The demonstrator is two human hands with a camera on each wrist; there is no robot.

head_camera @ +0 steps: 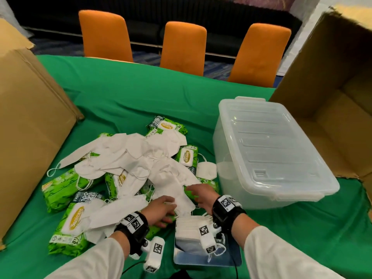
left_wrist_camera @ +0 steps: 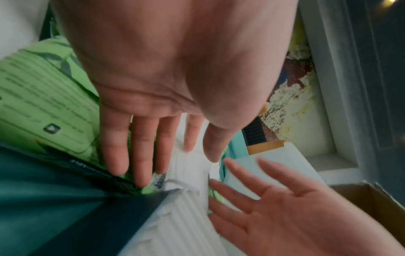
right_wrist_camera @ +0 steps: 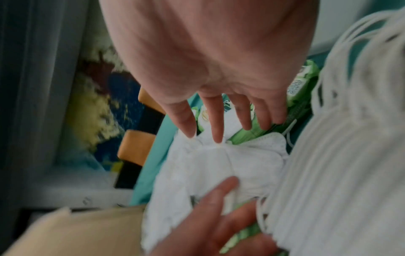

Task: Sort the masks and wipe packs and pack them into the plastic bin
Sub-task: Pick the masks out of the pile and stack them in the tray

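White masks (head_camera: 141, 158) tangle by their ear loops; your hands, left (head_camera: 161, 211) and right (head_camera: 198, 195), both released, could drag extras off the counter's (head_camera: 130, 93) near edge.

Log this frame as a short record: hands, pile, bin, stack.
left hand: open, fingers straight, on the pile's near edge
right hand: open, fingers spread, over a mask
pile: masks and wipe packs mixed on the green cloth
bin: lid on, right of the pile
stack: masks stacked in a small tray in front of the person
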